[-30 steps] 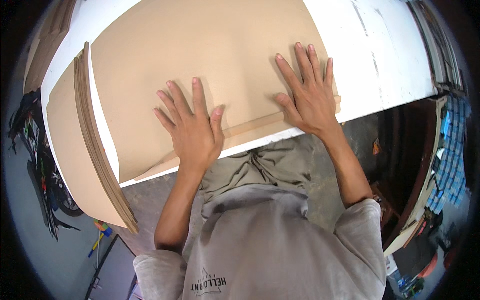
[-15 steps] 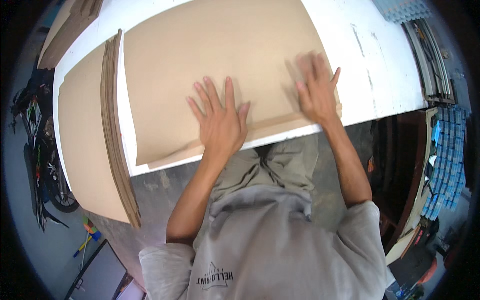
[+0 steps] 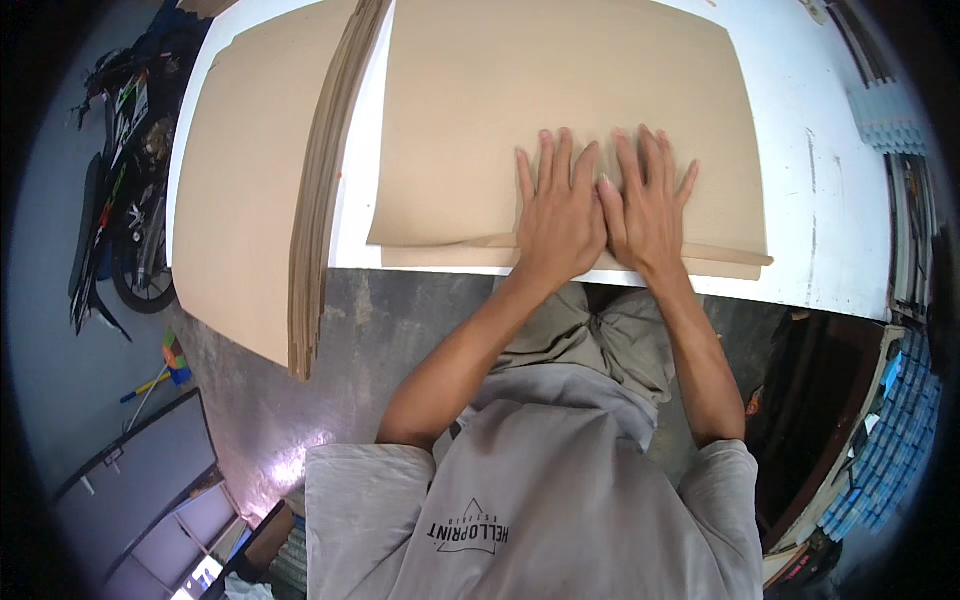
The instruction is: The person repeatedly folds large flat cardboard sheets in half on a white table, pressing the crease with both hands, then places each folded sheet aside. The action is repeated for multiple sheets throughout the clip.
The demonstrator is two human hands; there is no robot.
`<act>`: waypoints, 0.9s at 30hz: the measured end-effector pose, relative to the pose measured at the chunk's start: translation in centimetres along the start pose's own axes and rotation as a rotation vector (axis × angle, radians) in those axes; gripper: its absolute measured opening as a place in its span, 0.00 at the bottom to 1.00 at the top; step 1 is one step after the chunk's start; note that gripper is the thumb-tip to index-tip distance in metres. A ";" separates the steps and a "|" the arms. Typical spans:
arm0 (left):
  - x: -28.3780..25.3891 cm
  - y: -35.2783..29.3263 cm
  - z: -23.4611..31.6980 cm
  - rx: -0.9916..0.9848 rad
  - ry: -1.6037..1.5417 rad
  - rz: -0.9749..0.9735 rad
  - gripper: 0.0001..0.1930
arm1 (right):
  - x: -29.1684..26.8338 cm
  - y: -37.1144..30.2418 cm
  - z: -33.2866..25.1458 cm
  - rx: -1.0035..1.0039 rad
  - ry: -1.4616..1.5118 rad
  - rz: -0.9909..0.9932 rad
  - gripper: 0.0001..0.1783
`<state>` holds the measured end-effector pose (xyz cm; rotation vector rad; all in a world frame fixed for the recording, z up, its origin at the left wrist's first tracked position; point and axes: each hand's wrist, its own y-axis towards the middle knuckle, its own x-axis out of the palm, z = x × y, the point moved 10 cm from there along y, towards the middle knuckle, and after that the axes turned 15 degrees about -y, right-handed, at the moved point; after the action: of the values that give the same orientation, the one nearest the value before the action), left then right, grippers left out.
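Observation:
A large brown kraft sheet [image 3: 560, 75] lies flat before me on the white table [image 3: 830, 200]. Along its near side runs a narrow strip [image 3: 728, 255], turned over like a fold, with a brown edge showing beneath. My left hand [image 3: 560, 215] presses palm-down on the sheet near this strip, fingers stretched out. Right beside it, my right hand [image 3: 647, 210] also lies flat, its thumb against the left hand and its little finger spread. Neither hand grips anything. Both palms cover the middle of the strip.
To the left, a stack of brown cardboard sheets [image 3: 260, 140] overhangs the table's near edge. A motorbike [image 3: 140, 200] stands past it. At right are a dark cabinet [image 3: 815, 400] and piled blue corrugated pieces [image 3: 880, 450]. Grey floor [image 3: 250, 350] shows below.
My hands have come together from wide apart, the left moving right across the sheet. The blurred right hand is now flat and still. The whole view has shifted.

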<state>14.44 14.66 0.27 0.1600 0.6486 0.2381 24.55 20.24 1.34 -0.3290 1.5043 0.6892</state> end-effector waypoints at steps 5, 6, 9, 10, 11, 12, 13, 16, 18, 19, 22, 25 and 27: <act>-5.6 -2.7 0.8 0.100 -0.043 0.022 0.28 | 0.0 0.1 -0.1 0.062 0.045 0.070 0.37; -7.5 -3.6 0.7 0.118 0.177 0.018 0.28 | 0.2 0.0 0.0 0.057 0.042 0.057 0.37; -10.9 -3.7 -1.7 0.032 0.515 -0.045 0.31 | 0.6 0.1 0.2 0.046 0.035 0.026 0.37; -11.4 -3.6 -3.2 -0.061 0.573 -0.084 0.33 | 0.5 0.0 -0.1 0.017 0.027 0.029 0.37; -11.3 -3.4 -3.9 -0.089 0.518 -0.119 0.33 | 0.6 0.0 0.0 0.035 0.033 0.012 0.37; -11.1 -3.2 -5.0 -0.151 0.461 -0.166 0.34 | 0.6 0.0 0.0 0.035 0.031 0.008 0.37; -10.9 -2.9 -5.2 -0.136 0.392 -0.170 0.34 | 0.4 0.1 -0.1 0.033 0.024 0.021 0.37; -10.6 -2.3 -6.4 -0.191 0.312 -0.115 0.36 | 0.8 0.3 0.1 0.057 -0.032 -0.026 0.36; -11.2 -1.6 -6.0 -0.103 0.318 -0.004 0.36 | 0.5 0.4 0.0 0.042 -0.006 0.002 0.35; -11.4 -1.8 -6.6 -0.133 0.338 0.008 0.36 | 1.0 0.4 0.1 0.045 -0.024 -0.049 0.35; -11.7 -1.6 -8.0 -0.121 0.180 -0.034 0.40 | 0.6 0.1 -0.1 0.025 0.012 -0.003 0.34; -15.3 -1.8 -7.6 0.084 0.662 0.080 0.38 | 0.4 0.0 0.0 0.027 0.012 0.013 0.34; -17.1 -2.1 -8.7 0.024 0.476 0.149 0.34 | 0.4 0.0 -0.1 0.032 0.014 0.013 0.35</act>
<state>-3.70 8.74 2.85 0.1764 1.1142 0.4181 24.48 20.28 0.94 -0.3001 1.5303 0.6736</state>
